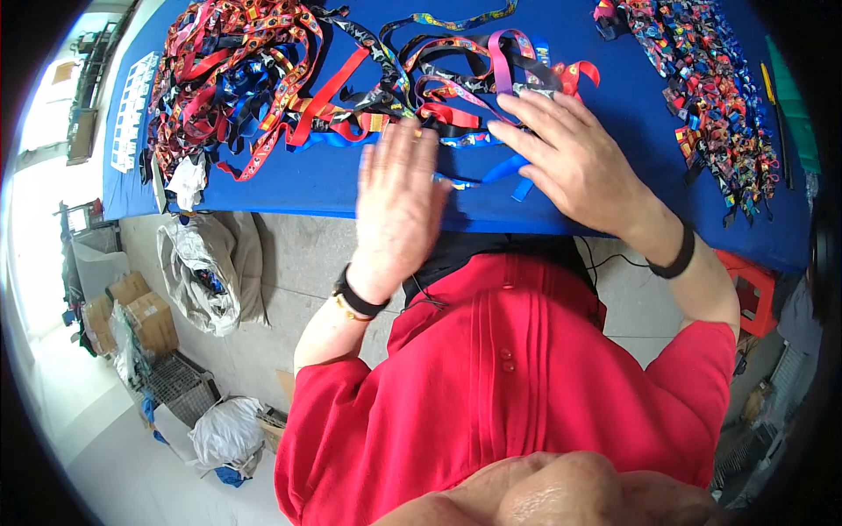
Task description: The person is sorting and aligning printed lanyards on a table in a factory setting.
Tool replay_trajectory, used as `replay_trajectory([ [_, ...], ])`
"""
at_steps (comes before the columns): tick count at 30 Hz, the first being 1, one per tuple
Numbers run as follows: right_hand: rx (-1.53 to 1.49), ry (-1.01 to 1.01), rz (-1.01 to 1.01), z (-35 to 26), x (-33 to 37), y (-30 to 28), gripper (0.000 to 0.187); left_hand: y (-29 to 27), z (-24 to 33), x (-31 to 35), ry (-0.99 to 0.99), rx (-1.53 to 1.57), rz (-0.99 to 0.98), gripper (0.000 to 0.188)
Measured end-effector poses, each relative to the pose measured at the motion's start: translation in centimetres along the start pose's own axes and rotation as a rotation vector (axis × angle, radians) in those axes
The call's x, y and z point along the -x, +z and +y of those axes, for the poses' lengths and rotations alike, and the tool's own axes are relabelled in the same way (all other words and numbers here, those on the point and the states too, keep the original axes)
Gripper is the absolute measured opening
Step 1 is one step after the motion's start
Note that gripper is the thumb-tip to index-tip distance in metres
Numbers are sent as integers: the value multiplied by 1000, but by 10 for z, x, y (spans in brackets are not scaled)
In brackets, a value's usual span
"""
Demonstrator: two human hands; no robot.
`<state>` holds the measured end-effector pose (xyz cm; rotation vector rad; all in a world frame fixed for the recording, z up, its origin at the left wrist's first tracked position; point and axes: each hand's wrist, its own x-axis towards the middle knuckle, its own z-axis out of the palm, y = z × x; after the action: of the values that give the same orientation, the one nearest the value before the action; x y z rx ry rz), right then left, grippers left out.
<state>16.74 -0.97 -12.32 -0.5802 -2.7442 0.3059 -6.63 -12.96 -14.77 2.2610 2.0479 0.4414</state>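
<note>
Left hand (396,206) flat, right hand (574,158) spread, both hands apart, colourful straps (336,91) beneath and beyond them

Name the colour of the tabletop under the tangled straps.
The tabletop under the straps is blue, shown best in the head view.

Left hand (396,197), right hand (579,162), both palm-down, fingers (542,114) extended

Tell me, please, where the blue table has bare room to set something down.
The blue table shows bare between the right hand and the strap pile at right, and along its near edge left of the left hand, below the tangled straps. Upper left and beyond both hands are crowded.
</note>
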Motion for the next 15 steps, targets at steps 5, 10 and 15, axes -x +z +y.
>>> replay_trajectory([
  [5,12,0,-203,12,4,21,59,21,9,-8,21,-11,-65,66],
  [10,-7,66,-250,12,19,5,60,13,-25,-7,-41,17,-34,70],
  [15,9,85,-266,13,27,-4,58,2,-69,-5,-162,-116,-22,65],
])
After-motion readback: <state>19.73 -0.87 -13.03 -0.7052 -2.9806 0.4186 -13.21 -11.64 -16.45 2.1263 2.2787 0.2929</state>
